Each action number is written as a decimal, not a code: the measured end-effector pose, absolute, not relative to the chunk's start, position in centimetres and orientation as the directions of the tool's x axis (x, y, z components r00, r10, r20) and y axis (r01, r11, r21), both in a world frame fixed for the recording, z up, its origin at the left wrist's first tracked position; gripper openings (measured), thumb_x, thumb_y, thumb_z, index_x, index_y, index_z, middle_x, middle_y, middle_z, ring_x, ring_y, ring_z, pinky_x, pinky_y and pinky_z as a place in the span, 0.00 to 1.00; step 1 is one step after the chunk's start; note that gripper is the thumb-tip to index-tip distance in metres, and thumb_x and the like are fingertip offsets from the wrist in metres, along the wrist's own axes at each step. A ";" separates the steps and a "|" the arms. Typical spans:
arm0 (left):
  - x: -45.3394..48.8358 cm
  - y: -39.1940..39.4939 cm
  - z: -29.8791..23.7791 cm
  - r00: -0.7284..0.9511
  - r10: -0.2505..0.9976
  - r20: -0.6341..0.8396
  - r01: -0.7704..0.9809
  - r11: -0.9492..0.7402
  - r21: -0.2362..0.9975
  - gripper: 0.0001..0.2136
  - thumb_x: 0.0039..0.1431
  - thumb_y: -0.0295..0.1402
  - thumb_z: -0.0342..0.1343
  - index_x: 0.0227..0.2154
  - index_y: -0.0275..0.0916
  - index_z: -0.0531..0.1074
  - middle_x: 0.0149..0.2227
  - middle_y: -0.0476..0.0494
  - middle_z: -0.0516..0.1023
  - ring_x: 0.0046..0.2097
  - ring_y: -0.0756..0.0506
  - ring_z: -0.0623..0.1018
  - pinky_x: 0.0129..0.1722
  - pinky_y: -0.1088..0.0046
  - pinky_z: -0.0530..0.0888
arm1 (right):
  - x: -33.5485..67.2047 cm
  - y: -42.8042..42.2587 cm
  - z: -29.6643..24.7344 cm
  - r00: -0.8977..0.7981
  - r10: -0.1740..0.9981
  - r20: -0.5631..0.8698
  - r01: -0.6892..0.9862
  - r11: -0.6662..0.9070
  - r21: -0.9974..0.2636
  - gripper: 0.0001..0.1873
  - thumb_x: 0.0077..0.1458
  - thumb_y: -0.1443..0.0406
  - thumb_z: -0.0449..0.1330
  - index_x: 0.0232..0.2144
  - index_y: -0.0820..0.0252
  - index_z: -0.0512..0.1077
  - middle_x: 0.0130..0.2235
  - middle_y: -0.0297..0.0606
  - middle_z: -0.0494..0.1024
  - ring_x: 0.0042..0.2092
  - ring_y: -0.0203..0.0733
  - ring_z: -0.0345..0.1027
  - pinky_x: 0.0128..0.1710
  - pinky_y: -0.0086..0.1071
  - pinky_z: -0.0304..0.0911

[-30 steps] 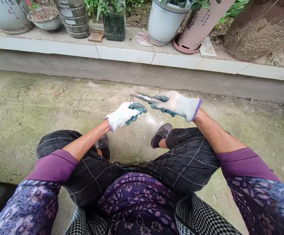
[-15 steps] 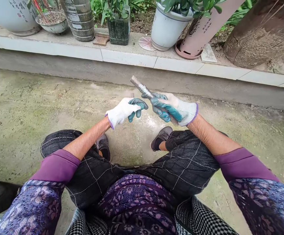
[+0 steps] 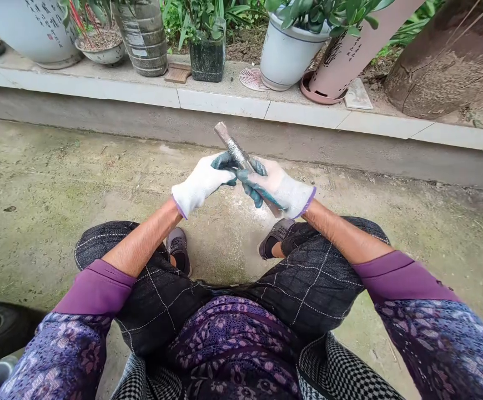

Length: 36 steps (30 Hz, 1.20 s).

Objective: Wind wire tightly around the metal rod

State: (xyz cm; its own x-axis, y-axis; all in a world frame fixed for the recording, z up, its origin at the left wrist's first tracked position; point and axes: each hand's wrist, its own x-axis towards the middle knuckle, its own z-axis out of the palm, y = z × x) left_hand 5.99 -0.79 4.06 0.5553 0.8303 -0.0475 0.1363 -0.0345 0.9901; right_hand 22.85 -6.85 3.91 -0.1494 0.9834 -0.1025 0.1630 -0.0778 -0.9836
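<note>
My right hand (image 3: 272, 183), in a white work glove with a teal coated palm, is wrapped around a rod-like piece (image 3: 221, 131). The piece tilts up to the left, and its lower end shows below the palm. A band of shiny silver wire (image 3: 236, 151) is wound round its upper part. My left hand (image 3: 208, 178), gloved alike, is against the rod's left side just below the winding. Its thumb and fingers are closed together, and anything pinched between them is hidden.
Ahead runs a low ledge edged with white tiles (image 3: 220, 104), bearing a white flowerpot (image 3: 289, 55), a pink pot (image 3: 337, 72) and a large brown pot (image 3: 428, 66). My shoes (image 3: 178, 247) rest on the concrete floor (image 3: 58, 183). A black tyre (image 3: 8, 333) is at lower left.
Both hands have come together: my left hand was apart from the rod and is now against it. My right hand has moved left with the rod, which now stands steeper.
</note>
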 end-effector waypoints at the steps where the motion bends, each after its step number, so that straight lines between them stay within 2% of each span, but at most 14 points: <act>1: 5.8 -1.0 4.3 0.587 0.808 -0.049 0.106 -0.017 0.994 0.15 0.49 0.22 0.61 0.42 0.32 0.79 0.43 0.40 0.83 0.42 0.46 0.79 0.46 0.67 0.77 | 22.9 -6.8 3.5 -0.116 0.991 -0.069 0.240 -0.040 -0.970 0.18 0.59 0.51 0.66 0.38 0.56 0.68 0.24 0.28 0.70 0.21 0.31 0.59 0.17 0.26 0.59; 4: 5.4 -1.5 4.6 0.632 0.775 -0.024 0.027 0.009 1.000 0.19 0.52 0.28 0.62 0.48 0.32 0.78 0.49 0.36 0.83 0.48 0.43 0.80 0.52 0.62 0.77 | 23.2 -6.9 3.0 -0.060 0.998 0.019 0.512 0.047 -0.858 0.13 0.63 0.58 0.59 0.47 0.58 0.70 0.29 0.34 0.76 0.26 0.36 0.67 0.24 0.29 0.64; 8: 5.8 -1.6 3.9 0.668 0.744 0.025 -0.042 0.004 0.999 0.26 0.53 0.34 0.64 0.55 0.31 0.75 0.55 0.32 0.80 0.53 0.39 0.79 0.57 0.57 0.74 | 23.7 -7.5 3.3 -0.053 0.997 0.054 0.768 0.075 -0.636 0.20 0.64 0.62 0.56 0.56 0.63 0.68 0.39 0.45 0.82 0.35 0.45 0.74 0.35 0.36 0.68; 11: 6.6 -1.7 3.1 0.714 0.700 0.009 0.029 -0.042 0.999 0.30 0.52 0.36 0.66 0.58 0.30 0.74 0.56 0.32 0.80 0.57 0.37 0.77 0.61 0.55 0.71 | 23.8 -7.9 3.3 -0.045 0.999 0.020 0.879 0.049 -0.474 0.26 0.63 0.62 0.55 0.61 0.65 0.66 0.45 0.51 0.83 0.41 0.51 0.76 0.40 0.40 0.67; 13: 7.5 -1.9 2.4 0.684 0.729 -0.023 0.109 -0.070 0.992 0.33 0.50 0.35 0.67 0.60 0.29 0.72 0.56 0.32 0.80 0.56 0.37 0.77 0.61 0.56 0.71 | 23.8 -8.1 3.0 -0.050 0.998 -0.037 0.913 0.031 -0.407 0.27 0.61 0.61 0.57 0.60 0.65 0.66 0.46 0.52 0.82 0.41 0.53 0.76 0.39 0.40 0.66; 15: 8.5 -2.1 1.7 0.640 0.767 -0.056 0.176 -0.076 0.982 0.32 0.49 0.33 0.66 0.60 0.29 0.72 0.55 0.33 0.81 0.54 0.39 0.78 0.60 0.58 0.72 | 24.1 -8.2 2.8 -0.075 0.990 -0.117 0.907 0.019 -0.421 0.27 0.58 0.59 0.61 0.58 0.63 0.68 0.44 0.50 0.83 0.39 0.53 0.76 0.37 0.38 0.65; 18: 9.6 -2.0 1.8 0.656 0.749 -0.097 0.214 -0.061 0.975 0.25 0.49 0.30 0.65 0.53 0.32 0.76 0.51 0.37 0.82 0.51 0.42 0.79 0.57 0.61 0.74 | 25.3 -8.2 3.0 -0.136 0.977 -0.162 0.855 0.033 -0.518 0.24 0.55 0.56 0.64 0.52 0.60 0.71 0.39 0.44 0.82 0.36 0.49 0.74 0.36 0.36 0.63; 22: 9.5 -1.2 4.0 0.648 0.741 -0.175 0.245 0.014 0.969 0.12 0.50 0.26 0.62 0.39 0.32 0.78 0.40 0.42 0.83 0.41 0.47 0.78 0.48 0.66 0.77 | 27.0 -8.0 3.8 -0.269 0.963 -0.028 0.718 0.181 -0.672 0.14 0.60 0.57 0.59 0.43 0.60 0.73 0.43 0.43 0.82 0.41 0.46 0.73 0.43 0.35 0.63; 24: 9.0 -0.9 5.1 0.632 0.740 -0.230 0.298 0.041 0.954 0.08 0.49 0.25 0.62 0.34 0.32 0.77 0.36 0.44 0.82 0.36 0.49 0.77 0.44 0.69 0.77 | 27.2 -7.9 4.0 -0.323 0.946 -0.011 0.683 0.225 -0.695 0.11 0.62 0.60 0.56 0.41 0.60 0.73 0.43 0.42 0.82 0.41 0.45 0.72 0.44 0.35 0.63; 27: 7.9 -1.1 5.8 0.651 0.711 -0.265 0.343 0.036 0.938 0.07 0.48 0.26 0.63 0.32 0.33 0.76 0.35 0.45 0.82 0.36 0.48 0.77 0.41 0.70 0.78 | 26.8 -7.8 4.2 -0.345 0.936 -0.066 0.736 0.226 -0.638 0.10 0.59 0.61 0.58 0.39 0.60 0.75 0.38 0.39 0.81 0.36 0.42 0.69 0.38 0.33 0.60; 32: 6.6 -1.7 5.3 0.675 0.690 -0.261 0.409 -0.056 0.911 0.14 0.44 0.33 0.68 0.35 0.33 0.78 0.37 0.43 0.82 0.36 0.47 0.76 0.38 0.69 0.77 | 25.4 -7.2 4.1 -0.277 0.956 -0.094 0.882 0.215 -0.419 0.12 0.58 0.56 0.61 0.37 0.57 0.78 0.34 0.39 0.81 0.32 0.43 0.69 0.31 0.34 0.52; 34: 6.3 -1.6 5.4 0.661 0.707 -0.249 0.427 -0.082 0.901 0.15 0.44 0.35 0.68 0.36 0.33 0.78 0.37 0.42 0.82 0.37 0.46 0.77 0.41 0.67 0.77 | 24.8 -6.6 4.0 -0.259 0.963 -0.069 0.898 0.214 -0.385 0.14 0.60 0.55 0.60 0.38 0.58 0.79 0.35 0.41 0.82 0.33 0.44 0.70 0.31 0.34 0.51; 36: 6.2 -1.3 5.7 0.655 0.727 -0.205 0.399 -0.103 0.911 0.16 0.44 0.37 0.68 0.36 0.34 0.78 0.39 0.41 0.83 0.41 0.44 0.78 0.47 0.65 0.77 | 24.2 -5.8 4.1 -0.257 0.966 -0.022 0.878 0.224 -0.422 0.15 0.62 0.55 0.59 0.40 0.58 0.79 0.37 0.42 0.83 0.34 0.44 0.71 0.31 0.34 0.52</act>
State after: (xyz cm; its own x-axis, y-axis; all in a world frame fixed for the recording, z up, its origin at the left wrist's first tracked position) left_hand 6.22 -1.34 5.66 0.6553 0.7270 -0.2052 0.3994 -0.1029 0.9110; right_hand 24.19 -5.77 4.11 -0.2568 0.9662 -0.0223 0.8785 0.2237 -0.4222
